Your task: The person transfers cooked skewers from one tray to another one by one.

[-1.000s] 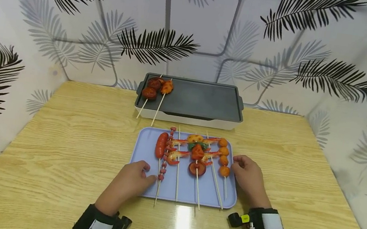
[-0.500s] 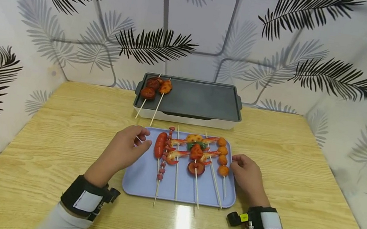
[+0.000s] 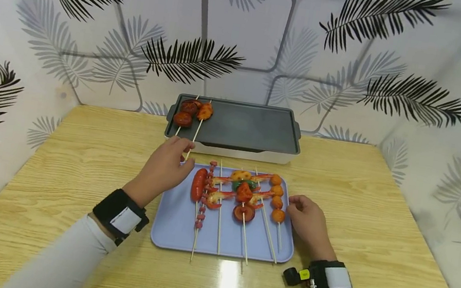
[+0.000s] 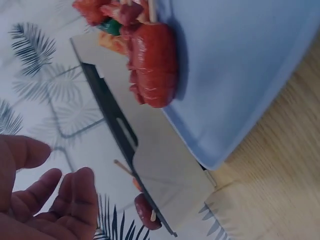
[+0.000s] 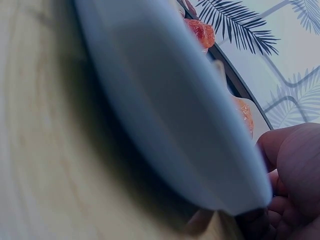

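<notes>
My left hand (image 3: 166,168) reaches over the far left corner of the blue tray (image 3: 174,229), beside the stick ends of two skewers on the griddle. Its fingers are spread and bent with nothing between them in the left wrist view. One of those skewers bears round brown pieces (image 3: 183,119), the other an orange-brown piece (image 3: 205,111). My right hand (image 3: 308,224) holds the tray's right rim, thumb on top and a finger below. On the tray lie a sausage skewer (image 3: 198,185), prawn skewers (image 3: 214,200) and an orange ball skewer (image 3: 278,215).
The dark griddle (image 3: 255,128) with a pale base stands behind the tray, against a leaf-patterned backdrop. Other skewers on the tray carry small pink pieces (image 3: 201,217) and a round red-brown slice (image 3: 244,213). Several sticks poke past the tray's near edge, over the wooden table (image 3: 77,166).
My left hand has risen from the tray's near left side, away from the sausage skewer, toward the griddle's skewer sticks. My right hand has stayed at the rim.
</notes>
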Demonstrator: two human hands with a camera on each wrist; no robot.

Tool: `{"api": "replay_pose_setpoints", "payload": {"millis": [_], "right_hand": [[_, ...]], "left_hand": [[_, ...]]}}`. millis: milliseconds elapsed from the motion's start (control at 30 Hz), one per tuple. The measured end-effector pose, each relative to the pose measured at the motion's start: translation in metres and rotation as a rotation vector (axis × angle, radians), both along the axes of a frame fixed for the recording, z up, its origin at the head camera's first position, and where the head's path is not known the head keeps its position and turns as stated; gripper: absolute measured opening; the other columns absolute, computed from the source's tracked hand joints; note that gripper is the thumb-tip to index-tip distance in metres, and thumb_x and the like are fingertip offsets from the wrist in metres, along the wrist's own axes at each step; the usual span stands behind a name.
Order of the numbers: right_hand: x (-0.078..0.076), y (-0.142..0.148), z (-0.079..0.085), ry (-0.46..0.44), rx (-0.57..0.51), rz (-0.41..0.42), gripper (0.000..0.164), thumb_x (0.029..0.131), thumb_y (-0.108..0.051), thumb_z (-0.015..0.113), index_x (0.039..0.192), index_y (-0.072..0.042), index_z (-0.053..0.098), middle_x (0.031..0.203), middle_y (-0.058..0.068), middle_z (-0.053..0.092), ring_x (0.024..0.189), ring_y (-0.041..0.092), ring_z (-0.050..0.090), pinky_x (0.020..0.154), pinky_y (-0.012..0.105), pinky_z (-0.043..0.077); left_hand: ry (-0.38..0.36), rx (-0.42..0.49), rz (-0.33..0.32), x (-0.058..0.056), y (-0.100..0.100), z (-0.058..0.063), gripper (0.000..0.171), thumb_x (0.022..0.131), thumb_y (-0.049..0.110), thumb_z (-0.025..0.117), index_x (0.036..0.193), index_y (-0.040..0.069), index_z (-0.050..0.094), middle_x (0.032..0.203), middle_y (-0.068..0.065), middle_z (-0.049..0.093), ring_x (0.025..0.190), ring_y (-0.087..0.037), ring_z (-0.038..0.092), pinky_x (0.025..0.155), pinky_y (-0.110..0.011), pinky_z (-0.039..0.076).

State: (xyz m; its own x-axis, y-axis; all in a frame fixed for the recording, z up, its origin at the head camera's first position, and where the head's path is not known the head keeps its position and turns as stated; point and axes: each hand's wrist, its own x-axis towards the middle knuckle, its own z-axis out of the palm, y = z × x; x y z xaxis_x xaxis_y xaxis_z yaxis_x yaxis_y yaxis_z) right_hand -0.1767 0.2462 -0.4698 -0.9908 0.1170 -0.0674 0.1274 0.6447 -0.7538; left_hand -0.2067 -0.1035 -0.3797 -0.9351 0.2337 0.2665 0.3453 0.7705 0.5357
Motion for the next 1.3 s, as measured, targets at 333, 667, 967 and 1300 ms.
{"api": "replay_pose_setpoints", "payload": {"millis": [333,667,967,1300], "right_hand": [[0.0,0.003,-0.003,0.028,-0.004,0.005,0.031,0.093,-0.016,0.054,0.118,0.0,0.064,0.106,0.014,0.065,0.09,0.025,0.059,0.074,0.033,0.05],[0.0,0.003,-0.005,0.011,-0.012,-0.011,0.031,0.094,-0.016,0.055,0.119,-0.001,0.063,0.106,0.014,0.064,0.092,0.026,0.059,0.077,0.036,0.051],[-0.002,0.003,-0.003,0.039,-0.003,0.002,0.031,0.092,-0.016,0.055,0.118,-0.002,0.064,0.106,0.013,0.065,0.091,0.026,0.059,0.077,0.036,0.05],[-0.002,0.004,-0.004,0.024,-0.002,-0.012,0.032,0.092,-0.016,0.055,0.119,-0.002,0.065,0.104,0.013,0.065,0.089,0.025,0.059,0.074,0.034,0.05]], "left_hand": [[0.013,-0.113,-0.014,-0.036,0.001,0.004,0.032,0.094,0.013,0.059,0.12,-0.004,0.061,0.109,-0.019,0.059,0.092,-0.03,0.058,0.081,-0.044,0.051],[-0.114,-0.242,-0.012,-0.051,0.002,0.005,0.041,0.093,0.014,0.058,0.129,-0.006,0.056,0.119,-0.022,0.059,0.099,-0.032,0.059,0.088,-0.046,0.052],[-0.119,-0.268,-0.003,-0.065,0.005,0.011,0.043,0.091,0.009,0.054,0.13,-0.009,0.054,0.121,-0.025,0.058,0.108,-0.036,0.056,0.094,-0.049,0.048],[-0.129,-0.355,0.018,-0.078,0.016,0.005,0.047,0.09,0.01,0.061,0.133,-0.006,0.053,0.119,-0.025,0.057,0.098,-0.034,0.062,0.088,-0.048,0.052]]}}
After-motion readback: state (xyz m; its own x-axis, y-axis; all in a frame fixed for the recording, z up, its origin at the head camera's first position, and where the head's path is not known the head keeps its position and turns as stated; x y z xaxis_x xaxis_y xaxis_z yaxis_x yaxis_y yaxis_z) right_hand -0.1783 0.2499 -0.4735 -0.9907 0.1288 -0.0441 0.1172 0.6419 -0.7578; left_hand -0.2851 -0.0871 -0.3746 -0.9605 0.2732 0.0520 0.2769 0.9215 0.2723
